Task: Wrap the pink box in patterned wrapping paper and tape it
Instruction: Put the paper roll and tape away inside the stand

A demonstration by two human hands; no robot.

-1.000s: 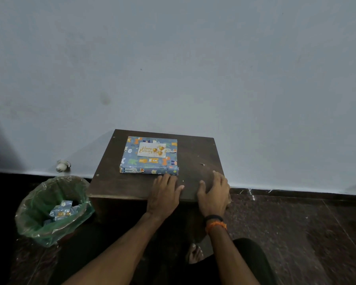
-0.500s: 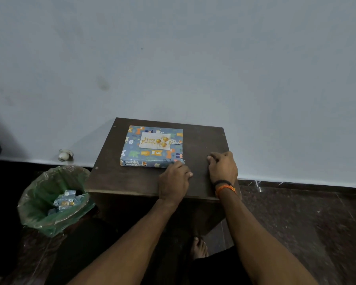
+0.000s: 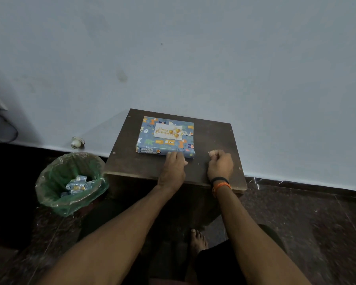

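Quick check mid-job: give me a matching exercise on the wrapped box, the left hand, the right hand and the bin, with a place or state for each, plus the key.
Things:
1. wrapped box
2. left hand
3. right hand
4. bin

States:
A. on the floor, paper scraps inside
B. fingers curled, on the table right of the box
C. lying flat, birthday label up
D. fingertips at the box's near edge

Pairs: 1-C, 2-D, 3-B, 4-A

A dark wooden table [image 3: 132,165] stood against a pale wall [image 3: 214,58]; beside it sat a green-lined bin [image 3: 49,177] holding paper scraps [image 3: 76,185].
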